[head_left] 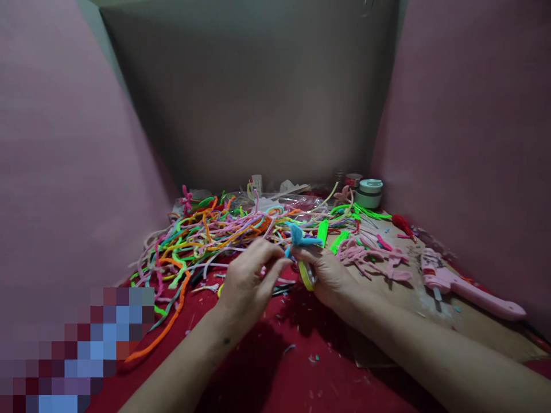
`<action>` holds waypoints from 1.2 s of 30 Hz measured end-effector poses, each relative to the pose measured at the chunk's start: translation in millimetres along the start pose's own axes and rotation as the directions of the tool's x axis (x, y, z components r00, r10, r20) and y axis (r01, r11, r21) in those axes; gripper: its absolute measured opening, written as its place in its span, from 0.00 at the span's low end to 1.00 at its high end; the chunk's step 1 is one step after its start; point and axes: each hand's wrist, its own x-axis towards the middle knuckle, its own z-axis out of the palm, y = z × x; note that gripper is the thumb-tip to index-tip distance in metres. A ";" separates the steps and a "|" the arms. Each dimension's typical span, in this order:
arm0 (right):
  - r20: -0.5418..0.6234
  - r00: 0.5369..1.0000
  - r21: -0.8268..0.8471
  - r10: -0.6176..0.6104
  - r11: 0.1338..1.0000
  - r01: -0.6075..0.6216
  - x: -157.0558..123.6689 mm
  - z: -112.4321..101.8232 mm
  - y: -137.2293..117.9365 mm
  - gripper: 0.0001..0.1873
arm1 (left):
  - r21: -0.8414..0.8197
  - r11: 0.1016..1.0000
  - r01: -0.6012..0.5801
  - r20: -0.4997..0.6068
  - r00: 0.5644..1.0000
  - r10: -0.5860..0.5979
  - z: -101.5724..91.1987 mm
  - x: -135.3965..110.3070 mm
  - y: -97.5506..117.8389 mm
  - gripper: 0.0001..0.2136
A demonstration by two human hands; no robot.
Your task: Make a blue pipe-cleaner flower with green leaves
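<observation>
My left hand [248, 278] and my right hand [328, 273] meet over a red cloth [275, 367]. Between their fingertips is a small blue pipe-cleaner shape [299, 238], looped like a bow. The left hand pinches its lower end. The right hand pinches it from the other side and also has a roll of yellow-green tape [306, 275] around or against its fingers. A big tangle of coloured pipe cleaners [206, 235] lies just behind the hands.
A pink glue gun [460, 287] lies at the right on brown cardboard [413, 298]. Pink pipe-cleaner pieces [374, 258] lie beside it. Tape rolls [369, 193] stand at the back right. Pink walls close in both sides, a grey board the back.
</observation>
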 end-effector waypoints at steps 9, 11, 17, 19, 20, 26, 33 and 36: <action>0.067 0.989 -0.127 -0.130 0.982 0.138 -10.5 2.9 -0.3 0.09 | 0.414 0.908 -0.066 -0.083 0.990 0.110 30.1 -9.2 -12.4 0.11; 0.067 0.985 -0.153 -0.159 0.974 0.167 -12.3 2.8 0.6 0.08 | 0.556 0.825 -0.096 -0.059 0.986 0.154 31.6 -10.4 -8.2 0.11; 0.039 0.989 -0.186 -0.139 0.972 0.144 -14.7 3.0 1.8 0.08 | 0.566 0.819 -0.097 0.082 0.995 0.061 26.8 -9.5 -11.0 0.09; 0.057 0.991 -0.167 -0.120 0.978 0.128 -16.1 4.2 0.2 0.07 | 0.330 0.944 0.003 0.056 0.998 -0.023 24.0 -7.5 -12.7 0.09; 0.083 0.990 -0.155 -0.111 0.980 0.122 -16.9 5.1 -1.0 0.07 | 0.168 0.982 0.082 0.047 0.995 -0.091 22.4 -6.1 -12.2 0.09; 0.217 0.970 -0.048 -0.110 0.991 0.123 -18.9 10.3 -6.7 0.08 | -0.715 0.457 0.529 0.389 0.844 -0.369 14.3 0.0 0.0 0.13; 0.336 0.937 -0.023 0.098 0.995 -0.095 -20.2 10.4 -15.4 0.09 | -0.769 -0.155 0.620 0.638 0.755 -0.151 14.5 -2.9 -4.6 0.08; 0.349 0.932 -0.048 0.100 0.995 -0.089 -24.3 13.1 -22.6 0.07 | -0.765 -0.197 0.613 0.639 0.761 -0.112 15.2 -3.2 -6.1 0.06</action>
